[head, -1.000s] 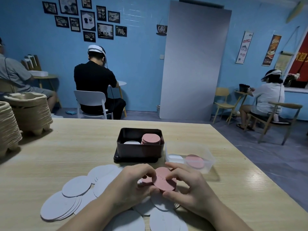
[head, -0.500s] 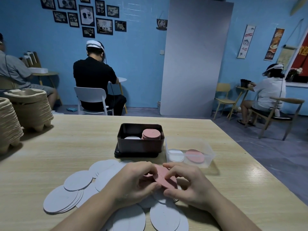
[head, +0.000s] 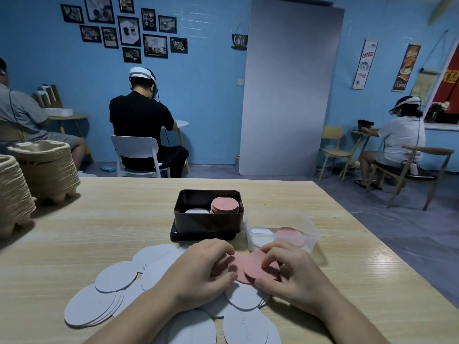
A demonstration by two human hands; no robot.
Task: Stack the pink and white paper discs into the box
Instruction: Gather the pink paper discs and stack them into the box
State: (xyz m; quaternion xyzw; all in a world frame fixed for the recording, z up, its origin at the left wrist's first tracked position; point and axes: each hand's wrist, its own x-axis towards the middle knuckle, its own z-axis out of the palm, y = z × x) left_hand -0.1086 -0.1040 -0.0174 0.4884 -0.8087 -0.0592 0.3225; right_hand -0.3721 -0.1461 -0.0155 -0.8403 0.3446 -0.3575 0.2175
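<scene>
Pink discs (head: 255,268), flat round paper, fanned, pinched between left hand (head: 198,274) and right hand (head: 293,276).

dim indoor | glare on table (head: 387,259) right | edges warped | sharp

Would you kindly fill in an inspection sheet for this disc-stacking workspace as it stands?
Surface: wooden table, light grain.
Job's things: dark box holds a pink stack beside a white stack; loose white discs fanned near the person; pink discs in hand.
Clutter: clear tub holding white and pink discs; pulp trays stacked far left.
Grippers: left hand and right hand both pinch the pink discs with curled fingers.
Cables: nothing seen on the table.
Surroundings: blue wall with framed pictures; seated people; grey panel.
</scene>
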